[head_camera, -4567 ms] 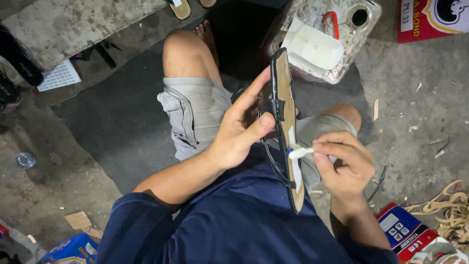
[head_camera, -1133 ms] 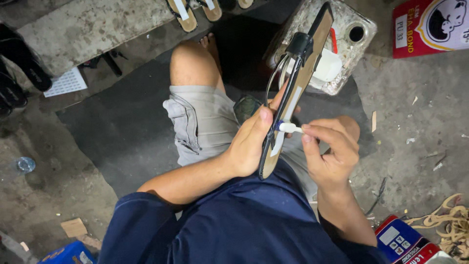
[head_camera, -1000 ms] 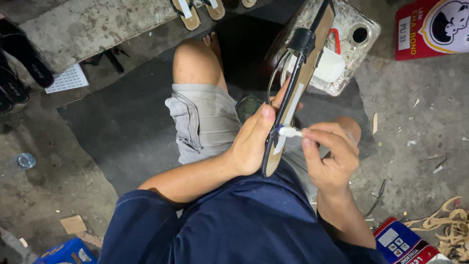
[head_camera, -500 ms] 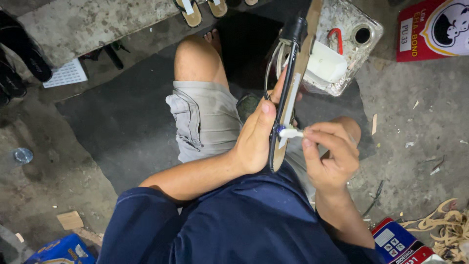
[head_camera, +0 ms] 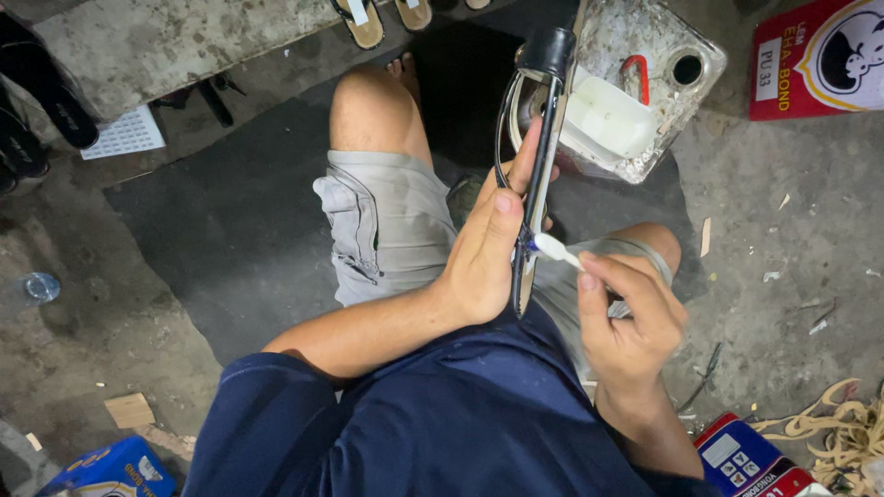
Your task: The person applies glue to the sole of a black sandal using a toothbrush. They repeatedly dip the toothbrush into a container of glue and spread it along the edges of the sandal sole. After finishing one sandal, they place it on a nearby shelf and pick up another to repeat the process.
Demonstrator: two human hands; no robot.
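A battered metal can (head_camera: 681,41) holding a white tray (head_camera: 603,120) stood beyond the grip, sandals (head_camera: 361,20) farther off, a plastic bottle (head_camera: 39,287) far to its left.

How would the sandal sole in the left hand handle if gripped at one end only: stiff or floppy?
Probably fairly stiff: the sole stands edge-on and straight though the left hand grips only its lower half. Likely light, since thumb and fingers alone hold it up. Its straps loop loosely and may flop. The right hand presses a white brush against it.
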